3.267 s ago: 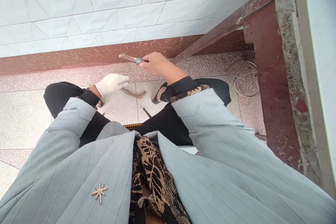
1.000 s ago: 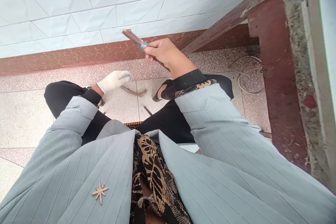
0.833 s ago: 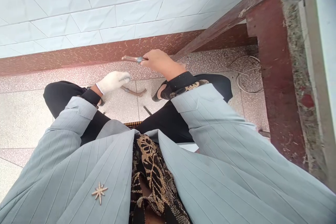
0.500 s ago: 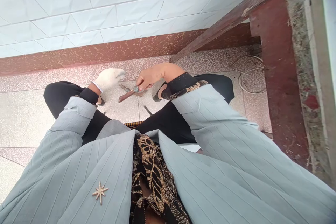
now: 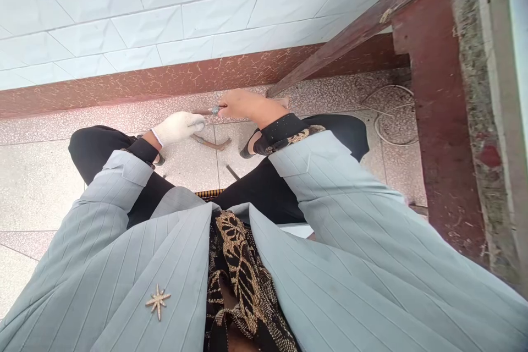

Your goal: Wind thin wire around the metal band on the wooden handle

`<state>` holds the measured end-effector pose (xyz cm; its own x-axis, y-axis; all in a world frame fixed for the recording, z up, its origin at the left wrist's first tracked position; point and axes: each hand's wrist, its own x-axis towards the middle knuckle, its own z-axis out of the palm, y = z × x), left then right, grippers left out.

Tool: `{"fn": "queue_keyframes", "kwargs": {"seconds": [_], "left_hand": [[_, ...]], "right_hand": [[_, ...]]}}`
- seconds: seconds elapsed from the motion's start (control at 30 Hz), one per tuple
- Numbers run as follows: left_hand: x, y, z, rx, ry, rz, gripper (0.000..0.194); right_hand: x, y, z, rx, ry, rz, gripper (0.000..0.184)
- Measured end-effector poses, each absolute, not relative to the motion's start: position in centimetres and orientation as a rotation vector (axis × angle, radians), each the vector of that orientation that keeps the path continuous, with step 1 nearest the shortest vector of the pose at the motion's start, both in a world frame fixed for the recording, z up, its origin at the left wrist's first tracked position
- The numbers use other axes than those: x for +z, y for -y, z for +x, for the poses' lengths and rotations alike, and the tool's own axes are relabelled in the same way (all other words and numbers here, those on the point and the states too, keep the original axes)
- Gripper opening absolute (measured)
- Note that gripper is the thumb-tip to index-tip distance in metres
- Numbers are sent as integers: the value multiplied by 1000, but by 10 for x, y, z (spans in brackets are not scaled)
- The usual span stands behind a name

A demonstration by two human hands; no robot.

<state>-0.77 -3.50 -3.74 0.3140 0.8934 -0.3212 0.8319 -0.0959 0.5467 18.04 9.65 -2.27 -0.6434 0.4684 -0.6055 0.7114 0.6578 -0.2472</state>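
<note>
My right hand (image 5: pixel 243 104), bare, is closed around a short brown wooden stick (image 5: pixel 202 112) that points left. A band of grey wire (image 5: pixel 215 110) is wound around the stick just beyond my fingertips. My left hand (image 5: pixel 176 128), in a white knit glove, is closed just below the stick's left end. Whether it touches the stick or pinches something thin I cannot tell. Below my left hand, a second, bent brown stick (image 5: pixel 214 146) shows low over the floor, its left end hidden by the glove.
A dark rod (image 5: pixel 232 172) lies on the tiled floor between my legs. On the right are a brown wooden frame (image 5: pixel 433 93) with a slanting brace (image 5: pixel 330 58) and a loop of pale cable (image 5: pixel 381 121). A white tiled wall (image 5: pixel 223 16) rises ahead.
My right hand has raised and lowered the stick, turning it: tip up at first, then down toward the floor, now nearly level. My left hand shifted left slightly, then came back.
</note>
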Motion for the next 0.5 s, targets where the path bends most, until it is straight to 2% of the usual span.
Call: {"fn": "queue_keyframes", "kwargs": {"seconds": [0.1, 0.17, 0.33, 0.4, 0.5], "left_hand": [[-33, 36, -11, -15, -1637, 1964, 30], [-33, 35, -14, -54, -1686, 1968, 29], [-47, 33, -22, 171, -1650, 1805, 25], [-51, 32, -22, 319, -1630, 1690, 27], [-51, 34, -19, 410, -1585, 1673, 27]], "right_hand": [[-25, -87, 175, -754, -2198, 695, 16], [-22, -85, 176, -892, -2086, 540, 21], [-6, -99, 193, -1480, -1995, 275, 22], [-2, -108, 202, -1824, -2197, 487, 27], [-2, -119, 212, -2271, -2339, 1121, 34]]}}
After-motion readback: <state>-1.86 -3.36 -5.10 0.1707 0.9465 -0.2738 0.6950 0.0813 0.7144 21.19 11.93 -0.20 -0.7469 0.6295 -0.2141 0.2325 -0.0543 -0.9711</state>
